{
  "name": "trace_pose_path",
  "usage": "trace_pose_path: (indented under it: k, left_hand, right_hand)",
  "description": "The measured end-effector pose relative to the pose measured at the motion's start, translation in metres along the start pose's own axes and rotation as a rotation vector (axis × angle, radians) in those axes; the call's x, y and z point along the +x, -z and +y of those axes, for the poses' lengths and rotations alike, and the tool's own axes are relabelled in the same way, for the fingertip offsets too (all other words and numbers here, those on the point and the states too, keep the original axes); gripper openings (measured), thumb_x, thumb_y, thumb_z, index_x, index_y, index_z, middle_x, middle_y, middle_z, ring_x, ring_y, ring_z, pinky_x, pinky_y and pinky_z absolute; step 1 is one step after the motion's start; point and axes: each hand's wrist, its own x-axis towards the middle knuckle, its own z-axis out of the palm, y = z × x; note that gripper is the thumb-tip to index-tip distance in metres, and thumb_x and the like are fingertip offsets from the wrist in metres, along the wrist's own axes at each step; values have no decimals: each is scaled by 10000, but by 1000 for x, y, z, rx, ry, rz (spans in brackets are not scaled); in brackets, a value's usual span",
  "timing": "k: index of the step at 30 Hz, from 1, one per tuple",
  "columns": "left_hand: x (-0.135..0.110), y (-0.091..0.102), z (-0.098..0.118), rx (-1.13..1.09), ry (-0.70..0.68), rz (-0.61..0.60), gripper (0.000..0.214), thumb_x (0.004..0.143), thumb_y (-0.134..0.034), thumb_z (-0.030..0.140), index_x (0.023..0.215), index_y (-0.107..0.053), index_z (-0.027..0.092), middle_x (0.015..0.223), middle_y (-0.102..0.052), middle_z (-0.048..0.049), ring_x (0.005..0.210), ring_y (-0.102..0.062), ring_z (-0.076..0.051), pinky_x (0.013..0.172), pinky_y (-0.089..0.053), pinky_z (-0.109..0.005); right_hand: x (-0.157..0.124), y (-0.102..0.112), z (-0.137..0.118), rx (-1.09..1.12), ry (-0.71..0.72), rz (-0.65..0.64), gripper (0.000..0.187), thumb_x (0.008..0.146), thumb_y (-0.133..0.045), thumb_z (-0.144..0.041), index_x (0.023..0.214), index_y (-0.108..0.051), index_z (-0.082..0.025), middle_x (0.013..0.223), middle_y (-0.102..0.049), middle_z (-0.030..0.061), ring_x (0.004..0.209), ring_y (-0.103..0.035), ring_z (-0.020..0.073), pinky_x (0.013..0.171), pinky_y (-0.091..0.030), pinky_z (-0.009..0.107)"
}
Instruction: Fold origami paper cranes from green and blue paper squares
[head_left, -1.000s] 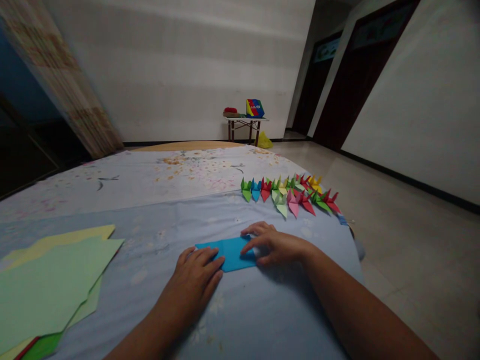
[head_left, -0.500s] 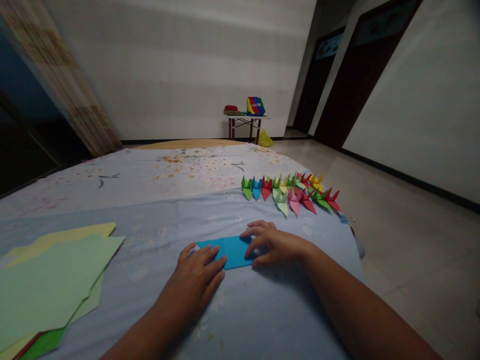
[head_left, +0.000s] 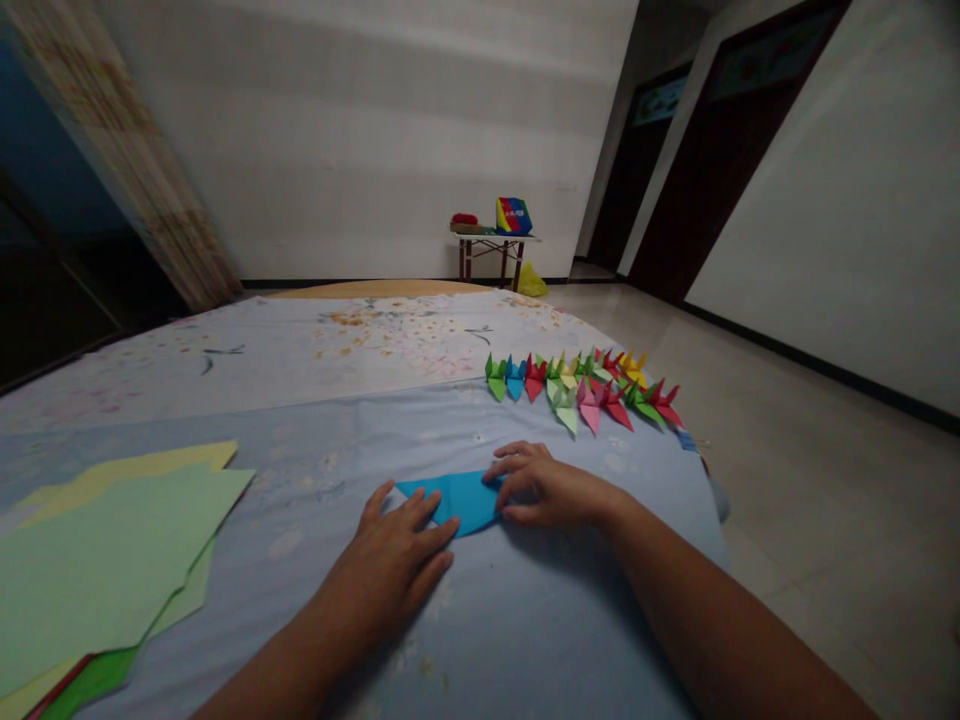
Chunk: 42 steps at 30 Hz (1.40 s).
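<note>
A folded sheet of blue origami paper (head_left: 466, 502) lies on the blue cloth in front of me, its near right edge curving up off the cloth. My left hand (head_left: 405, 537) rests flat over the paper's left end, its fingers spread and pressing down. At the right end, my right hand (head_left: 529, 484) pinches the lifted edge between thumb and fingers; the very corner is hidden by the fingertips.
Several folded paper cranes (head_left: 589, 408) in many colours stand in rows at the table's right side. A stack of coloured paper sheets (head_left: 112, 560) lies at the left. The table's edge (head_left: 716, 490) runs close past my right arm.
The right hand has closed on the paper's right end and drawn the near corner inward, so the flat rectangle now bends up there. The left hand has stayed nearly in place.
</note>
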Motion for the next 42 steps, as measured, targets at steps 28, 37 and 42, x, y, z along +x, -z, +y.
trace_pose_path:
  k: [28,37,42]
  left_hand:
    - [-1,-3,7,-117,64,-7,410,829,-505,296,1233,-462,241,1188,-577,-58,1105,-507,-247,1033,-193,-553]
    - [1,-6,7,-69,60,-71,430,864,-456,361,1289,-443,302,1271,-535,-39,1161,-456,-264,1026,-188,-557]
    - [2,-5,10,-76,81,-96,416,874,-419,405,1275,-459,304,1389,-438,-17,1182,-440,-278,1009,-200,-560]
  right_hand:
    - [59,-42,4,2,-196,282,105,737,-685,-315,812,-686,-241,801,-675,-2,918,-532,187,845,-292,337]
    - [49,-41,6,-59,-161,371,180,740,-687,-319,886,-643,-224,906,-649,23,979,-468,200,853,-275,361]
    - [38,-33,7,-70,-194,369,88,755,-672,-308,807,-657,-239,937,-641,12,1010,-448,207,881,-259,383]
